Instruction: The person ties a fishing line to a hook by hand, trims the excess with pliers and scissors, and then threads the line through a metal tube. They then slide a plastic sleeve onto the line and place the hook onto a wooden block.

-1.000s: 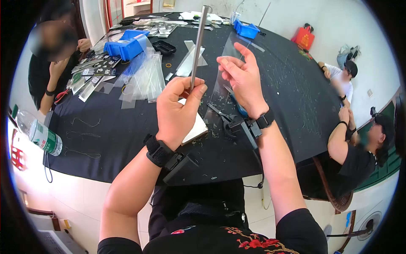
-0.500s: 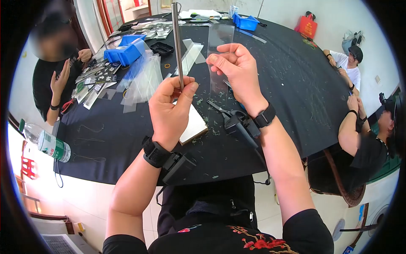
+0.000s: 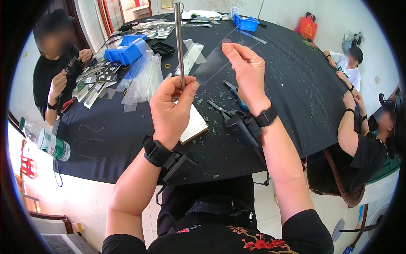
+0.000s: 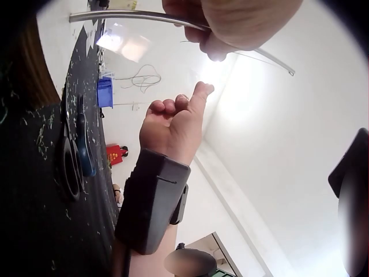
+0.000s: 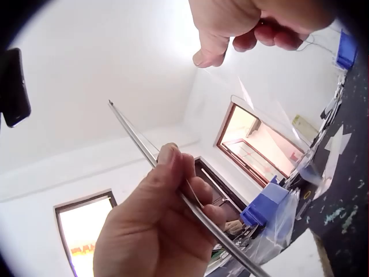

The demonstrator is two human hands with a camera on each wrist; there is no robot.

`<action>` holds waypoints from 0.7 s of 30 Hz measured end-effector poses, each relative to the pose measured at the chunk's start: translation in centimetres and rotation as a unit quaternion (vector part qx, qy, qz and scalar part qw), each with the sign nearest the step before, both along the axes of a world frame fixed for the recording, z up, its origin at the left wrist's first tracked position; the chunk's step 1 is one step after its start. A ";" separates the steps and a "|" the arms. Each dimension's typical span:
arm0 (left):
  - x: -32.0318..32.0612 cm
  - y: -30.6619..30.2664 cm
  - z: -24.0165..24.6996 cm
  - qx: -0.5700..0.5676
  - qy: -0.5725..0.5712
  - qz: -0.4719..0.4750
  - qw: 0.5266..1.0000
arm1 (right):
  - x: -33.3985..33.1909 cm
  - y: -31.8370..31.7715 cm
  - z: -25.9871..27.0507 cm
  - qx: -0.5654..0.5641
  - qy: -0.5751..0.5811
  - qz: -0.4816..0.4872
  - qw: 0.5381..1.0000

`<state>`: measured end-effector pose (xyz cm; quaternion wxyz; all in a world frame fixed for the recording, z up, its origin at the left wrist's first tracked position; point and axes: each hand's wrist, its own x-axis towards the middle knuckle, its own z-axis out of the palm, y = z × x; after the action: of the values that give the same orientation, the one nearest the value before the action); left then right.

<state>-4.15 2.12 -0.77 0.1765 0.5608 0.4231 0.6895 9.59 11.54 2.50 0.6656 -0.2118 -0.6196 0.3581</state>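
My left hand (image 3: 173,110) grips a slim metal rod (image 3: 178,38) between thumb and fingers, and it stands nearly upright. In the right wrist view a fine strand (image 5: 141,134) runs from the rod's tip down to the left thumb. My right hand (image 3: 249,70) pinches a clear plastic sleeve (image 3: 211,61) by one end, with the sleeve slanting down and left toward the rod. Below the hands lie black scissors (image 3: 218,108), partly covered by the right wrist camera, and blue-handled scissors (image 3: 235,95). A white-topped block (image 3: 194,122) sits beneath the left hand.
Clear sleeves (image 3: 144,82) are piled on the black-covered table (image 3: 292,122), near a blue bin (image 3: 125,50) and a black tray (image 3: 162,48). A water bottle (image 3: 53,144) stands at the left edge. Green scraps (image 3: 215,131) litter the front. Other people sit at both sides.
My right hand first has loose fingers, then pinches the clear sleeve and raises its end, tilting it from upright to slanted. The rod has shifted left and stands more upright in the left hand.
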 end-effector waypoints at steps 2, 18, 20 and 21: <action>0.0 0.0 0.0 -0.003 0.002 0.006 1.000 | 0.1 0.0 0.0 -0.036 -0.007 0.009 0.999; 0.1 0.0 -0.1 -0.005 -0.010 -0.003 1.000 | 0.5 -0.6 0.8 -0.092 0.037 0.009 0.995; 0.0 0.1 -0.3 0.000 -0.010 -0.003 1.000 | 0.9 -0.5 1.0 -0.082 0.037 -0.003 0.996; 0.0 0.1 -0.3 0.006 -0.012 -0.007 1.000 | 1.0 -0.4 1.1 -0.081 0.039 -0.002 0.996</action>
<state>-4.13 2.26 -1.02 0.1827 0.5561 0.4129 0.6977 10.59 11.15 3.62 0.6706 -0.2518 -0.5618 0.4138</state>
